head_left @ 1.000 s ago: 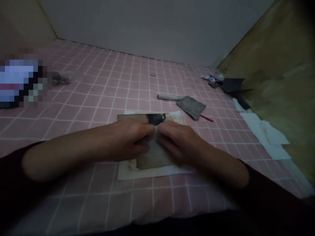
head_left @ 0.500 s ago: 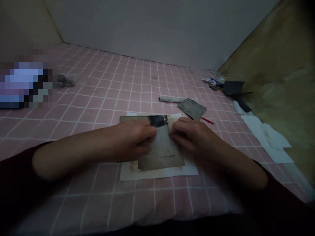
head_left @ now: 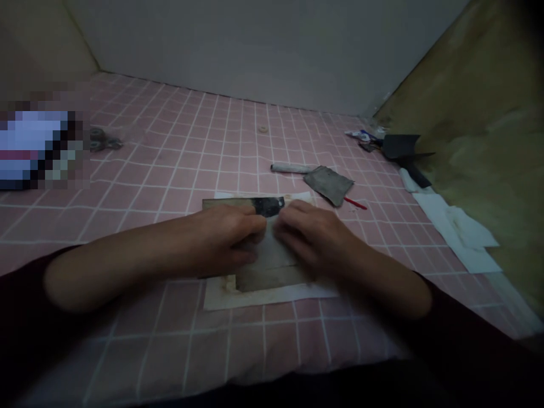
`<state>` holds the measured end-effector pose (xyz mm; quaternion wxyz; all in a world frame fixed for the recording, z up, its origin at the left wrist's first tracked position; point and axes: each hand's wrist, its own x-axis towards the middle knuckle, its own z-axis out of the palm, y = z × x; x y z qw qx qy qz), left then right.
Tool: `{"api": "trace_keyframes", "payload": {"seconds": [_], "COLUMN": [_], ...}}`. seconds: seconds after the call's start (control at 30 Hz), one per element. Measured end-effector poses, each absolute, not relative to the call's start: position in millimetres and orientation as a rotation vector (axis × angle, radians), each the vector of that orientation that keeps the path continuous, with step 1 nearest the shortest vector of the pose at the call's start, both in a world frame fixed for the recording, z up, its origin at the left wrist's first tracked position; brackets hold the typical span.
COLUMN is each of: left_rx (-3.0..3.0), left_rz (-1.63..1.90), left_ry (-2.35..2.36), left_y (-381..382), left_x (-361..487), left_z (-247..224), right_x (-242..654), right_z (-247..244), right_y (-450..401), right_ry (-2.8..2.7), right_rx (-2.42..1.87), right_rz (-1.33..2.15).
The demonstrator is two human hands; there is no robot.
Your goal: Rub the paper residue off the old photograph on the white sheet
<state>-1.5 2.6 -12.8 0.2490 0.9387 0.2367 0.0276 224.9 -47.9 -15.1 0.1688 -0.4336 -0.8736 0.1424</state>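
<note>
On a white paper sheet (head_left: 255,300) lie overlapping flat grey-brown pieces (head_left: 259,279) that look like thin card or cloth. A black, worn-looking patch (head_left: 268,206) shows at their top edge. My left hand (head_left: 227,235) is closed, its thumb and fingers pressed at the left side of a pale grey upper sheet (head_left: 274,249). Across from it, my right hand (head_left: 312,232) is curled in a pinch over the same sheet's right side. What the right fingertips hold is hidden, and that hand is slightly blurred.
Beyond the hands lie a grey tube (head_left: 291,169), a grey square piece (head_left: 329,184) and a thin red stick (head_left: 356,203). White papers (head_left: 459,226) and a dark folded piece (head_left: 402,148) lie along the right wall. A small ring (head_left: 263,130) sits farther back on the pink checked cloth (head_left: 191,141).
My right hand has moved left across the upper sheet, nearer to my left hand. My left hand stays about in place on the sheet. The whole view has shifted slightly.
</note>
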Motion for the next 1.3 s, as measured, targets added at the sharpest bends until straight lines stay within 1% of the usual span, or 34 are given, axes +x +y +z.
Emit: {"api": "trace_keyframes", "payload": {"seconds": [0.1,0.23,0.43,0.6,0.77,0.97,1.17,1.3], "left_rx": [2.556,2.542,2.554,2.541,2.567,2.556,2.563,2.584], "left_rz": [0.083,0.031,0.059,0.025,0.092,0.033,0.05,0.061], "left_ry": [0.651,0.655,0.651,0.654,0.65,0.666,0.67,0.686], "left_y": [2.6,1.4,2.0,1.2,0.6,1.4,2.4,2.3], "left_x": [-1.9,-0.3,1.6,-0.4,-1.2,-1.0,0.5,-0.4], "left_z": [-12.0,-9.0,-9.9,-8.2,-9.3,-11.0,-12.1,-13.2], "right_x": [224.8,233.1,222.2,229.9,221.6,233.8,231.3,240.7], "right_z": [-15.9,-14.3,-16.9,-14.0,-16.2,-14.3,-17.6,-10.9], "right_y": [-47.8,-45.7,-47.7,-47.0,-49.1,-45.5,-42.8,-41.2], "right_ry": [-2.519,-2.504,-2.494,-2.475,-2.518,-2.492,-2.446,-2.307], "right_rx": [-1.202,-1.355,-1.19,-1.338,-1.142,-1.358,-1.196,-1.374], "right_rz": [0.434,0.406,0.442,0.367,0.459,0.384,0.38,0.4]}}
